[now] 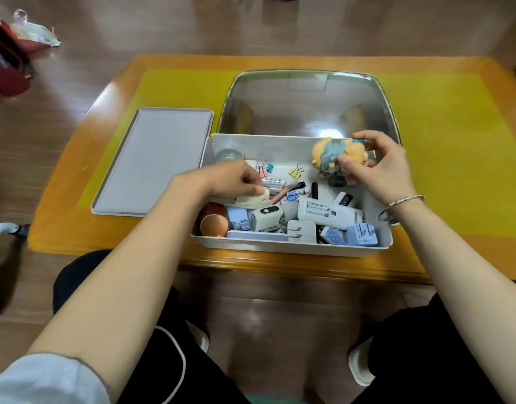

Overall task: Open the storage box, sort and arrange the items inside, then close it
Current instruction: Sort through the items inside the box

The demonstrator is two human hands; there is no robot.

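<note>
Here the right hand (pixel 373 167) pinches a small figurine (pixel 337 154) between thumb and curled fingers, holding it above the far right corner of the open storage box (pixel 294 249). The left hand (pixel 233 180) reaches down into the box's left half, fingers curled among the clutter; whether it actually holds anything cannot be told. Around it lie coloured binder clips (pixel 265 167), a yellow clip (pixel 296 171), a copper-coloured cylinder (pixel 213 224), a white plug adapter (pixel 300 230), a blue adapter (pixel 363 234) and a white labelled tube (pixel 326 212). The clear lid (pixel 306 103) stands tilted up behind the box, just past the figurine. A flat grey tray (pixel 155 161) lies beside the box to the left, on the yellow mat (pixel 455 141) covering the wooden table (pixel 76 228). A bracelet (pixel 405 201) circles the right wrist; both forearms stretch forward over the near edge.
</note>
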